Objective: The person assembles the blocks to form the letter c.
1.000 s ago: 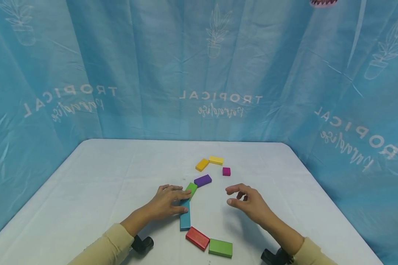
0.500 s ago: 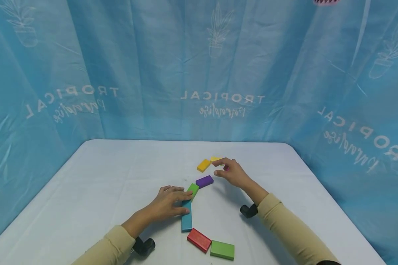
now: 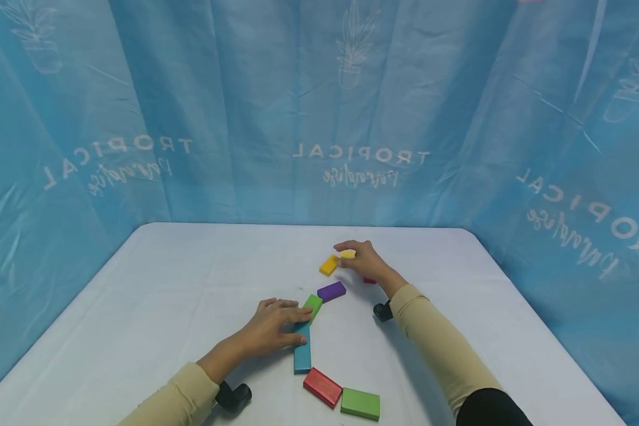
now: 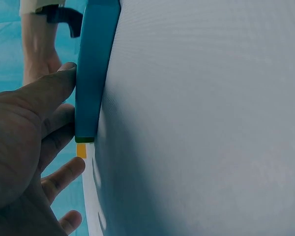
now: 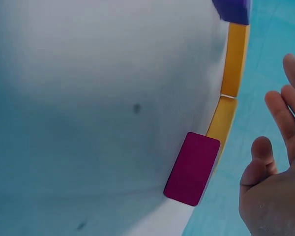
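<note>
My left hand (image 3: pixel 270 326) rests on the blue block (image 3: pixel 302 358), fingers spread; a fingertip lies where it meets the small green block (image 3: pixel 314 302). The left wrist view has the thumb and fingertips against the flat face of that blue block (image 4: pixel 94 73). Farther out, my right hand (image 3: pixel 366 259) hovers around the yellow block (image 3: pixel 348 254), thumb and fingers apart. Beside it lies the orange-yellow block (image 3: pixel 328 265). The magenta block (image 3: pixel 370 280) is mostly hidden under the right wrist, but the right wrist view shows it (image 5: pixel 192 169) whole.
A purple block (image 3: pixel 332 291) touches the small green block's far end. Nearer me, a red block (image 3: pixel 322 387) meets a larger green block (image 3: pixel 360 403) at its corner. The white-covered table (image 3: pixel 191 266) backs onto a blue printed curtain (image 3: pixel 255 118).
My right hand has moved forward and left, from the table's right middle past the magenta block to the yellow block. The left hand keeps its place on the blue block.
</note>
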`<act>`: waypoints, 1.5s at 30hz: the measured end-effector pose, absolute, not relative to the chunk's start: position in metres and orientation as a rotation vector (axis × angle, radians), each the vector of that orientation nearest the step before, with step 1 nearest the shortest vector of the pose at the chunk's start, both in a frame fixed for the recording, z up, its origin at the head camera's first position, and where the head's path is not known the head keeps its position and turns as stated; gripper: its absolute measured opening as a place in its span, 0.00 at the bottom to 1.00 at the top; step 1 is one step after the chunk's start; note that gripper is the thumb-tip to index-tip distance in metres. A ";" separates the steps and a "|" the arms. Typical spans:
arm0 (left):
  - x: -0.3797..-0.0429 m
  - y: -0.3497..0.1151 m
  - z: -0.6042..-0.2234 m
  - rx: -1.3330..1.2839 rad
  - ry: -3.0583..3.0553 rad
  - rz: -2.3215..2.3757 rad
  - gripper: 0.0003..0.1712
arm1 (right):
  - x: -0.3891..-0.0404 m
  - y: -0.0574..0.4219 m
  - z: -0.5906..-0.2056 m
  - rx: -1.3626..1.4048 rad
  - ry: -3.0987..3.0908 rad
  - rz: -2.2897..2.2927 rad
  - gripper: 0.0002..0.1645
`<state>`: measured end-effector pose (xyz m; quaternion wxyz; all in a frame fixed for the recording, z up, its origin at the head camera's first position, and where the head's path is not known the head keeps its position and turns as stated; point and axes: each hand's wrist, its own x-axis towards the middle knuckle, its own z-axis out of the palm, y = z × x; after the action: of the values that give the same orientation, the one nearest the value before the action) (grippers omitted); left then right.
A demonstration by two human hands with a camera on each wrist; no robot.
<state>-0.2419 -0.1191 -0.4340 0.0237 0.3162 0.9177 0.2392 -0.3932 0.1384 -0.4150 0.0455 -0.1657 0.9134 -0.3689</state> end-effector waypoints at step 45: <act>-0.240 -0.120 -0.435 0.974 2.854 0.739 0.30 | -0.404 0.133 -0.422 -0.544 2.830 -0.924 0.13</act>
<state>-0.2397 -0.1204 -0.4346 0.0185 0.3136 0.9190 0.2381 -0.4042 0.1332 -0.4218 0.0578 -0.1793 0.9336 -0.3047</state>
